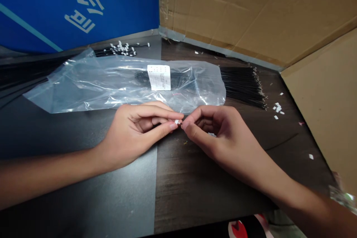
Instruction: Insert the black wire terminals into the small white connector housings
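My left hand (128, 132) is closed in a pinch, with a tiny white connector (176, 122) between thumb and index finger. Opposite it, my right hand (227, 137) pinches a thin wire whose small terminal end (180, 123) meets the connector; whether it sits inside I cannot tell. Some whitish bits (212, 134) show by my right palm, partly hidden. Behind both hands lies a clear plastic bag (119, 81) with a white label (159, 78). Black wires (241, 85) with metal-tipped ends stick out of its right end.
Loose white connectors (277, 108) lie on the dark table (189, 193) at right, with a single one (311, 156) nearer its edge. Wires with white connectors (122, 48) lie at the back left. A blue panel (41, 3) and cardboard walls (237, 11) bound the table.
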Action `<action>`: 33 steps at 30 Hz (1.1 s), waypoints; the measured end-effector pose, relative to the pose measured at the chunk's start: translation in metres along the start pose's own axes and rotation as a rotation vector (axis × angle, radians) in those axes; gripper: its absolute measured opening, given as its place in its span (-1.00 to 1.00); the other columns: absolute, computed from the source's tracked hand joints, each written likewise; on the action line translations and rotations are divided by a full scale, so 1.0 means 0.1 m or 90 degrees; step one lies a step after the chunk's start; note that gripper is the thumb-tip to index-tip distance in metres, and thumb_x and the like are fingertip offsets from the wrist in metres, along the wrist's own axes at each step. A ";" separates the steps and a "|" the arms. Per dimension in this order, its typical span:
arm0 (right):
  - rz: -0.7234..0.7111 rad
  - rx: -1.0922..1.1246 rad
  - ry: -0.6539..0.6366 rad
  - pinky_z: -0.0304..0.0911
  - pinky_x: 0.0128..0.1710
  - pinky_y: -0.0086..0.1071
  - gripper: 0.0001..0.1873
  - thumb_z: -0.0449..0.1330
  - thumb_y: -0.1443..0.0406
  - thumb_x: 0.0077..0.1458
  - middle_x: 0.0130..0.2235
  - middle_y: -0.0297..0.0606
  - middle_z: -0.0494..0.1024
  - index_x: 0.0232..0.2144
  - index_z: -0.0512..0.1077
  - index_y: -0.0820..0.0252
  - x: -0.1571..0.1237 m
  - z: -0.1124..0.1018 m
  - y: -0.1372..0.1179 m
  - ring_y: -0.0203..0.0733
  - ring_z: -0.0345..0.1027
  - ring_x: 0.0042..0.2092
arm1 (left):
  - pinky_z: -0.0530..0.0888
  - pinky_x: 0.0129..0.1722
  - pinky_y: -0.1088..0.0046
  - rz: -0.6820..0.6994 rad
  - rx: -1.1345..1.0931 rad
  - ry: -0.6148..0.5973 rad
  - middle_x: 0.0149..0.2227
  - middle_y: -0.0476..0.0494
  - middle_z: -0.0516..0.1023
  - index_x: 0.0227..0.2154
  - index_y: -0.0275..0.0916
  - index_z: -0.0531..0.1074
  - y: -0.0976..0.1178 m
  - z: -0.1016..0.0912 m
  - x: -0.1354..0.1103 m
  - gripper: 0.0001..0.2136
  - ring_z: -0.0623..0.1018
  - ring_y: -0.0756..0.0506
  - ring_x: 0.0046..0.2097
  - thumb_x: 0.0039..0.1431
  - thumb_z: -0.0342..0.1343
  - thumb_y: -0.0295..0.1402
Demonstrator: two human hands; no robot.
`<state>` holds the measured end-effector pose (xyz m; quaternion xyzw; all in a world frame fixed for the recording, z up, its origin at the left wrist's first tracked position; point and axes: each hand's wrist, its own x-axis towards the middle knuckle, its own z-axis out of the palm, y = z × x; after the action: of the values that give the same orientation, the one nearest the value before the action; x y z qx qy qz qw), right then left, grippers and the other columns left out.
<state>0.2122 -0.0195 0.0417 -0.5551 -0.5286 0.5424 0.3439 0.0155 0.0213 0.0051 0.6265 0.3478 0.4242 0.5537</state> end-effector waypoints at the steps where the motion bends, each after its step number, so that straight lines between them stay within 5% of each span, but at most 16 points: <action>1: 0.001 0.007 -0.004 0.12 -0.52 -0.55 -0.93 0.33 0.40 0.10 -0.51 -0.39 0.48 -0.43 0.57 0.28 0.00 0.00 0.00 -0.39 0.28 -0.48 | 0.72 -0.20 0.57 -0.001 -0.002 0.003 -0.26 -0.14 0.78 -0.30 -0.18 0.78 0.00 0.00 0.00 -0.81 0.75 -0.08 -0.21 0.12 0.38 -0.60; 10: 0.016 0.024 -0.007 0.10 -0.53 -0.58 -0.97 0.35 0.46 0.08 -0.52 -0.42 0.46 -0.41 0.59 0.32 0.03 0.00 0.00 -0.43 0.26 -0.48 | 0.66 -0.17 0.77 -0.012 -0.017 0.005 -0.25 -0.04 0.80 -0.30 -0.13 0.79 -0.02 0.00 -0.01 -0.78 0.76 0.02 -0.21 0.11 0.39 -0.61; 25: 0.010 0.010 -0.001 0.14 -0.51 -0.60 -0.96 0.35 0.42 0.10 -0.49 -0.37 0.52 -0.40 0.59 0.33 0.01 -0.01 0.01 -0.42 0.31 -0.46 | 0.65 -0.17 0.79 -0.032 -0.020 -0.007 -0.26 0.01 0.79 -0.28 -0.11 0.78 -0.02 -0.01 0.00 -0.76 0.75 0.04 -0.20 0.12 0.38 -0.61; 33: 0.015 -0.034 0.015 0.18 -0.50 -0.57 -0.92 0.35 0.38 0.11 -0.49 -0.37 0.54 -0.43 0.59 0.30 0.01 0.00 0.00 -0.40 0.34 -0.46 | 0.64 -0.17 0.72 0.049 0.029 -0.015 -0.25 -0.04 0.76 -0.24 -0.13 0.78 -0.04 -0.01 -0.03 -0.73 0.71 0.04 -0.21 0.14 0.34 -0.64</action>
<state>0.2121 -0.0188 0.0420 -0.5765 -0.5324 0.5253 0.3290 0.0131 0.0197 0.0008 0.6568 0.3263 0.4295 0.5269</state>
